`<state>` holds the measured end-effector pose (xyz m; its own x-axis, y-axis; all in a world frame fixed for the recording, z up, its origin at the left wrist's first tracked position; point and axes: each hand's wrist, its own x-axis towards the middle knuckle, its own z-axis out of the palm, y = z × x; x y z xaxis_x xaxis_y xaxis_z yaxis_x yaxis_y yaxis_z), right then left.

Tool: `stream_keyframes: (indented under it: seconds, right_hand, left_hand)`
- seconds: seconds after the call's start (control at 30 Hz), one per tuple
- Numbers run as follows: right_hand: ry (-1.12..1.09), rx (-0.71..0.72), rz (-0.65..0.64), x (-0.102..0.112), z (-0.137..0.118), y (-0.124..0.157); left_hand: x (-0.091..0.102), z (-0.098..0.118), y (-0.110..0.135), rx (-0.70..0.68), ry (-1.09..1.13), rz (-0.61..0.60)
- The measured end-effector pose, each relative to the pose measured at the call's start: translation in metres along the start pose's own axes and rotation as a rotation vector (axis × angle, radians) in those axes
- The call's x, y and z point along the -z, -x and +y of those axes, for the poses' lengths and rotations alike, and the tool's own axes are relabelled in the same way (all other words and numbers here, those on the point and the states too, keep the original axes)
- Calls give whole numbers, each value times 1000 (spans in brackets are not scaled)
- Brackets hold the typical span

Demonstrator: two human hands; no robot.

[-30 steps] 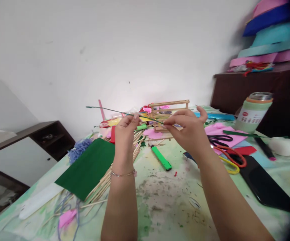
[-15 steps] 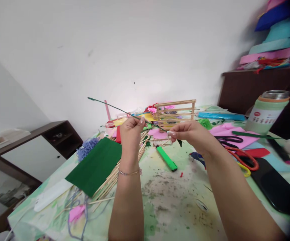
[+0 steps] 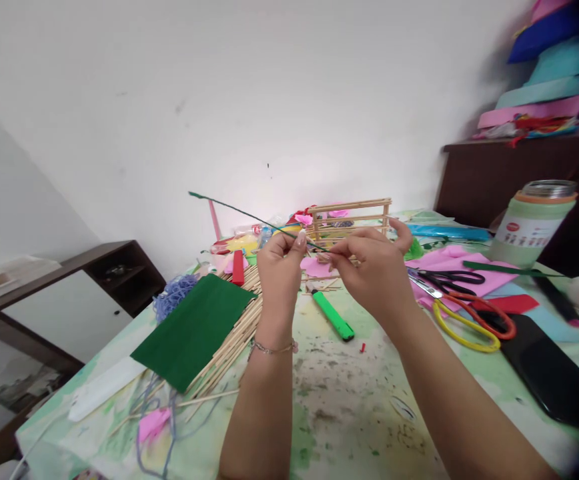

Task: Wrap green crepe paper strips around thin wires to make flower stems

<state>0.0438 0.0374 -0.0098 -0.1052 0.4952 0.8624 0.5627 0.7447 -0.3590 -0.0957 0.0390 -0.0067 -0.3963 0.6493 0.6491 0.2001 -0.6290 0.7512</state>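
Note:
A thin dark green stem, apparently wrapped (image 3: 239, 211), slants above the table from upper left down to my hands. My left hand (image 3: 280, 263) pinches it between thumb and forefinger partway along. At its lower right end, my right hand (image 3: 369, 267) is closed on it with the fingertips, the little finger raised. The very tip of the stem is hidden by the right fingers. Below and between my hands a bright green utility knife (image 3: 333, 316) lies on the table. Behind the right hand stands a small wooden stick rack (image 3: 352, 208), partly covered.
Left lie a dark green sheet (image 3: 194, 333), thin wooden sticks (image 3: 224, 347) and blue-purple yarn (image 3: 173, 295). To the right are yellow-and-orange-handled scissors (image 3: 464, 327), black-handled scissors (image 3: 452, 281), a black phone (image 3: 552, 370) and a jar with its top off (image 3: 534, 223).
My left hand has moved right with the stem, closer to my right hand. The right hand has shifted slightly left and turned, lifting its little finger. The orange-and-yellow scissors show more fully.

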Motion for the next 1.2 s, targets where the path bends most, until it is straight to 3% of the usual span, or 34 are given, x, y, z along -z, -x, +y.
stream_keyframes:
  seconds: [0.1,0.23,0.33,0.43,0.57,0.7,0.87,1.03,1.2]
  right_hand:
    - [-186,-172,-161,0,-1,-1]
    - [-732,-509,-459,-5,9,-2]
    - [-852,-567,-508,-6,17,-4]
    - [-539,-490,-403,-3,15,-5]
    - [-105,-193,-129,1,8,-4]
    - [11,-11,0,-2,8,0]
    - [55,38,28,-6,10,1]
    - [-82,-93,-187,-4,9,-1]
    - [-608,-462,-581,0,17,-4]
  left_hand:
    - [3,-2,-1,-31,-2,-10]
    - [5,-2,-3,-8,46,-53]
    - [3,-4,-4,44,40,-69]
    - [3,-6,-6,73,13,-13]
    - [3,-5,-6,41,25,15]
    - [0,-1,-4,110,114,-71]
    - [-1,-3,-4,125,24,-80]
    - [9,-7,-11,145,-3,-199]
    - [18,-6,-13,214,37,-324]
